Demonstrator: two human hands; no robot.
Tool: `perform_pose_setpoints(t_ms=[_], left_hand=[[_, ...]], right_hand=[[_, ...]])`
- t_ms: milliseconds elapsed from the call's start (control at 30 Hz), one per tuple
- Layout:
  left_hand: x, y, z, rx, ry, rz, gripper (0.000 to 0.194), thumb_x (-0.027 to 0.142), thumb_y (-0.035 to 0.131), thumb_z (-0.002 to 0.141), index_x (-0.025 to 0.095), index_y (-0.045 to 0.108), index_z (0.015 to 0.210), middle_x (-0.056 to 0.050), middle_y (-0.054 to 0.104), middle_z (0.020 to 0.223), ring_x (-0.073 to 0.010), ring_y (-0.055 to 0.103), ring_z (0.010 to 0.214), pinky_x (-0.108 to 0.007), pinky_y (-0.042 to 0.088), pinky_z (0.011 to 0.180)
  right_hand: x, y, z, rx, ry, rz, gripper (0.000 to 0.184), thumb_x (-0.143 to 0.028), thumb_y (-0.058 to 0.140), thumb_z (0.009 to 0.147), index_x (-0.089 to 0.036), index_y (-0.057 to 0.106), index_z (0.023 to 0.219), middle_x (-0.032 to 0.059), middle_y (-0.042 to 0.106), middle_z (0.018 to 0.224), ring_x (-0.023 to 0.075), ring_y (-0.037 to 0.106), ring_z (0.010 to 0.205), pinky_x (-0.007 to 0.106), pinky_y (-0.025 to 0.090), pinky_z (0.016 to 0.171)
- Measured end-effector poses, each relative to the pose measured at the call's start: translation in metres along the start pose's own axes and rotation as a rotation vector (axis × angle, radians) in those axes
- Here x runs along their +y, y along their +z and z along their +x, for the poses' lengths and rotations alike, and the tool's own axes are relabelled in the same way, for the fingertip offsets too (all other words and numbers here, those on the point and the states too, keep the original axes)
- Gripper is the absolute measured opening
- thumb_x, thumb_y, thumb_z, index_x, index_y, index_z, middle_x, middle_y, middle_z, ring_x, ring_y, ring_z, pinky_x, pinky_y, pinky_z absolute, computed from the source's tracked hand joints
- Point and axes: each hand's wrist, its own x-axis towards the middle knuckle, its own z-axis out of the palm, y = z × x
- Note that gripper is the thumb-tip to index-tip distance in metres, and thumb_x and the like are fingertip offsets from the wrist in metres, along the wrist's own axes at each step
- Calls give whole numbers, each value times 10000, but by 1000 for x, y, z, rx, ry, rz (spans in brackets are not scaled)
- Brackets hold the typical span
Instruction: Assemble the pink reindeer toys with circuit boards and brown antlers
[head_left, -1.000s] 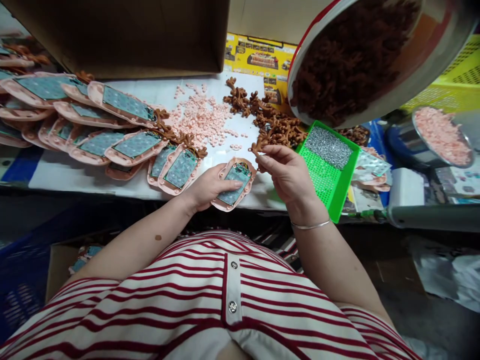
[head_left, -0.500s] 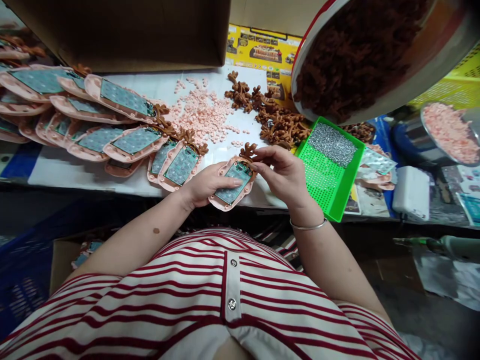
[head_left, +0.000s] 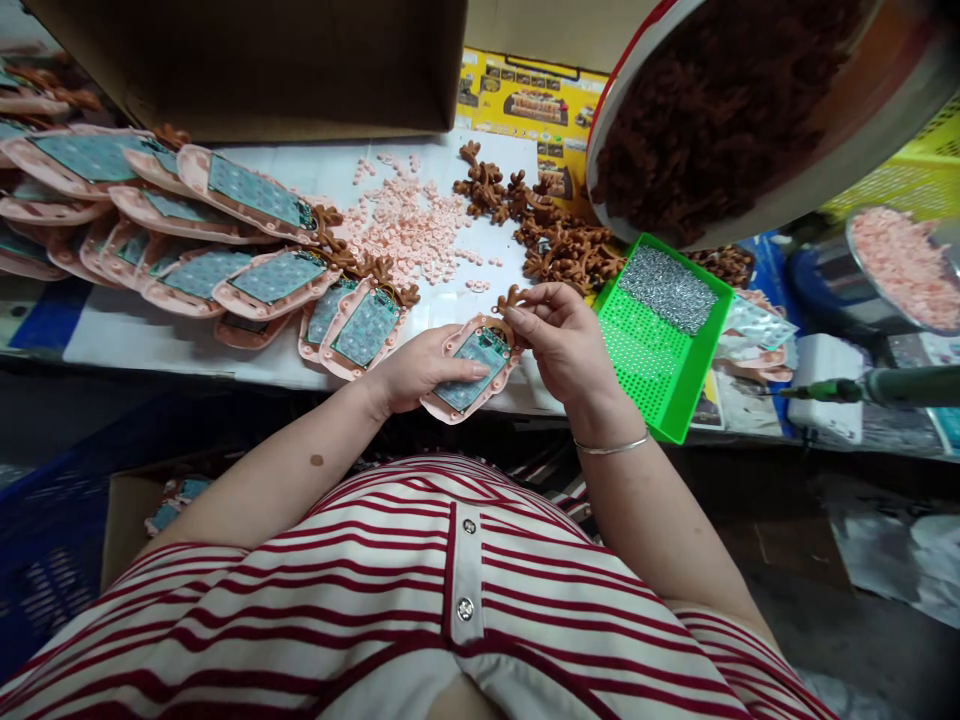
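My left hand (head_left: 420, 368) is closed round the lower left of a pink plastic shell (head_left: 450, 410), its thumb lying across the green circuit board (head_left: 480, 350) inside. At the shell's top right, my right hand (head_left: 566, 335) pinches a brown antler-shaped piece (head_left: 511, 298) between thumb and fingers. Whether that piece sits in the shell or just above it, I cannot tell. Left of my hands, several similar shells with boards (head_left: 365, 330) lie in overlapping rows, some with brown antlers attached.
Small pink parts (head_left: 409, 225) and brown antler pieces (head_left: 574, 250) are heaped behind my hands. A green basket (head_left: 637, 385) holds metal screws (head_left: 667, 288) on the right. Over the table leans a tub of brown pieces (head_left: 720, 120). A screwdriver-like tool (head_left: 862, 390) hangs at far right.
My right hand has shifted slightly, and its fingers now cover more of the brown antler piece. The shell stays in my left hand. The tool at far right has swung upward.
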Motion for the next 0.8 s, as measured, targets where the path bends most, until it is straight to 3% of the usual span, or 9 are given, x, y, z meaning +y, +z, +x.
perform_pose_setpoints(t_ms=[100,233,367,500,633,800], left_hand=[[0,0,-1,-5,-8,16,385,259,857,658,133,700,986,-64,737,821,-179,664,712,-285,512,698],[2,-1,-2,-28,-16,64,345,272,851,655,128,711,936,-67,736,817,-183,660,716,-284,503,693],[1,-3,-2,-22,-28,97,341,281,841,664,131,709,940,-64,737,819,-183,657,714,-282,497,687],[1,-4,-1,-35,-42,75,367,263,847,648,133,700,959,-58,734,832,-181,658,722,-281,494,692],[1,-3,-1,-22,-53,54,351,241,854,625,137,698,923,-47,727,809,-168,643,689,-277,485,674],[0,-2,0,-4,-55,91,354,249,840,633,132,692,932,-56,734,820,-175,655,701,-283,506,684]], right_hand=[[0,0,0,-36,-2,-7,602,-505,990,498,-275,613,907,-63,640,749,108,587,665,249,509,614],[-1,-2,-1,-115,-34,-61,471,-533,949,580,-265,701,877,-29,660,789,120,572,679,275,507,609],[-2,-4,-1,-122,45,-42,430,-506,958,577,-245,741,841,-22,682,770,111,555,652,269,493,591],[-4,-4,-1,-150,120,33,392,-437,983,559,-238,769,821,-18,715,807,108,601,701,276,540,678],[-2,-3,-1,-125,138,68,417,-415,995,521,-255,790,847,-13,746,854,127,646,764,302,575,753],[1,-3,-3,-120,73,-60,402,-471,944,600,-228,737,844,-3,723,821,126,613,717,291,536,684]])
